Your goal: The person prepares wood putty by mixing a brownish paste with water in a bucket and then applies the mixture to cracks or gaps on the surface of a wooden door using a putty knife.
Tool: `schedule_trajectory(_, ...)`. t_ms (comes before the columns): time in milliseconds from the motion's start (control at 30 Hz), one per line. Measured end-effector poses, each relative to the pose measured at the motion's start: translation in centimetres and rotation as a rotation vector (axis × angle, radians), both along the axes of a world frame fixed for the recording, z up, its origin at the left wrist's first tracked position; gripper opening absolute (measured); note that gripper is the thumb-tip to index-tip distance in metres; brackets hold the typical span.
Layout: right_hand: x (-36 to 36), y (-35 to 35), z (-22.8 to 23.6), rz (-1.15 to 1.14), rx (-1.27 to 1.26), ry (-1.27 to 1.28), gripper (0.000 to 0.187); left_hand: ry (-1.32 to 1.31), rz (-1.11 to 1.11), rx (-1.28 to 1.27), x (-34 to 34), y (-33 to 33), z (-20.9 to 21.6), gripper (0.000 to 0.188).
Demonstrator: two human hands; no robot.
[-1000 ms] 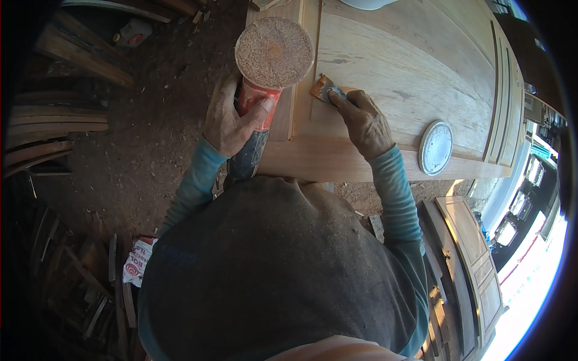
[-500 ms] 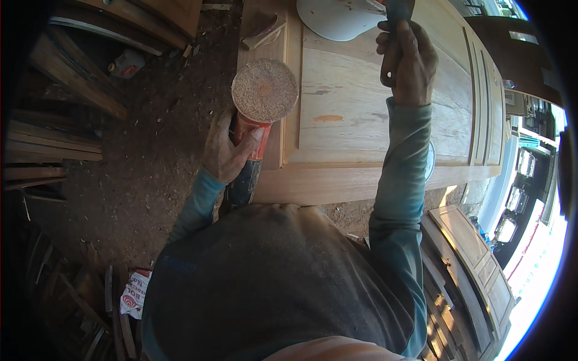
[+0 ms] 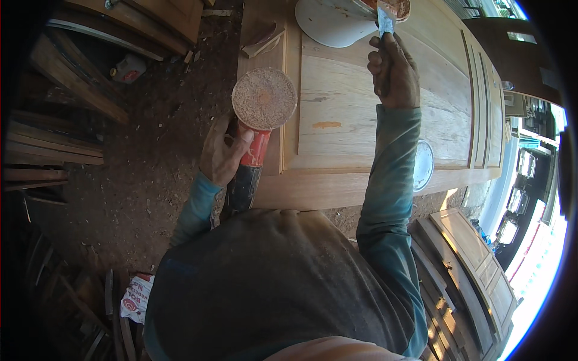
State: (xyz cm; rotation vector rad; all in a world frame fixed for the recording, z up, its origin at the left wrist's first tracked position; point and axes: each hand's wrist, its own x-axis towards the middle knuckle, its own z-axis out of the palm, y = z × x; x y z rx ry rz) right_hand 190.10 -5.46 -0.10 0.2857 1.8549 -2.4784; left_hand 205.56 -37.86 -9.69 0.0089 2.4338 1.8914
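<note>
My left hand [image 3: 221, 151] is wrapped round the red neck of an angle grinder [image 3: 255, 150] with a black body. Its round sanding disc [image 3: 265, 99], coated in pale tan grit or dust, faces up over the near left edge of a wooden panelled door [image 3: 361, 141]. My right hand [image 3: 398, 78] grips a putty knife [image 3: 386, 23], its pale blade pointing away from me. The blade is at the mouth of a white bucket [image 3: 331, 23] on the door's far part. Reddish-brown paste smears the bucket's inside.
A round white lid [image 3: 423, 165] lies at the door's near edge, beside my right forearm. A broken wood piece [image 3: 265, 43] sits on the far left corner. Stacked boards [image 3: 54, 144] stand left; more door panels [image 3: 475, 253] lean at the right. A plastic jug [image 3: 128, 68] is on the ground.
My right hand has shifted slightly left and nearer, and the knife's pale blade now shows at the bucket's mouth. More of the bucket and the white lid has come into view. The grinder stays in my left hand.
</note>
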Motion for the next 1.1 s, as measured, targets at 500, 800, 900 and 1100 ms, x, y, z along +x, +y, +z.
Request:
schedule_trajectory(500, 6.7, 3.2, -5.9, -0.258, 0.324, 0.044, 0.042, 0.062, -0.105, -0.148, -1.0, 0.5, -0.1, 0.072)
schedule_trajectory(800, -1.2, 2.5, -2.9, -0.253, 1.353, 0.659, 0.05, 0.088, -0.1, -0.166, -1.1, 0.2, -0.2, 0.073)
schedule_trajectory(900, 1.6, 2.6, -5.8, -0.16, 1.308, 0.473, 0.05, 0.143, -0.071, -0.226, -1.4, 0.4, -1.0, 0.07)
schedule_trajectory(1100, 5.8, 2.9, -8.3, -0.234, 1.203, 0.388, 0.042, 0.131, -0.085, -0.094, -0.9, 0.6, -0.7, 0.06)
